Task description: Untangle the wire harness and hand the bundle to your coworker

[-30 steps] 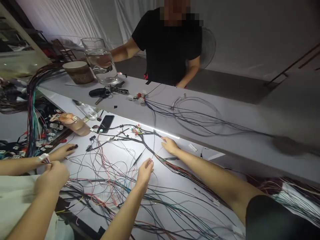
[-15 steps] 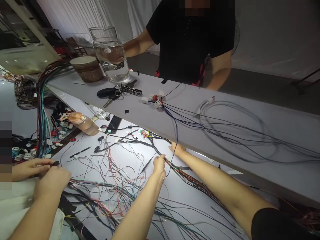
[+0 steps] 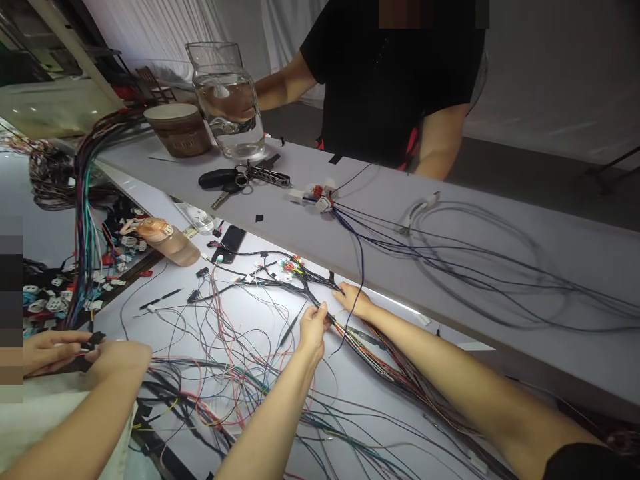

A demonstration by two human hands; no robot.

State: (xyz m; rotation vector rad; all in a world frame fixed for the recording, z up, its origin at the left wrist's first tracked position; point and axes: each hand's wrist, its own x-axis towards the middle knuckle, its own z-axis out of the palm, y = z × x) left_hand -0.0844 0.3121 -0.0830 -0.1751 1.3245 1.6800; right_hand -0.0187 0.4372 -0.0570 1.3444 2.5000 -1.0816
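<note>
A multicoloured wire harness (image 3: 390,363) lies along the lit white table (image 3: 240,313), branching near several small connectors (image 3: 287,265). My left hand (image 3: 313,327) pinches the harness trunk at the point where it branches. My right hand (image 3: 353,299) rests just beyond it, fingers on the same bundle beside a dark blue wire (image 3: 361,267) that hangs down from the raised shelf. Loose red, black and green wires (image 3: 220,373) spread over the table to the left of my hands.
A co-worker's two hands (image 3: 80,350) at the lower left hold a small black connector. Across the grey shelf (image 3: 500,253) a person in black grips a glass water jug (image 3: 227,100). Keys (image 3: 235,179), a brown tub (image 3: 180,130), a phone (image 3: 229,241) and a pink bottle (image 3: 163,239) lie nearby.
My left hand has moved forward and taken hold of the harness trunk next to my right hand. The co-worker's hands have closed on a black connector. The view has shifted right.
</note>
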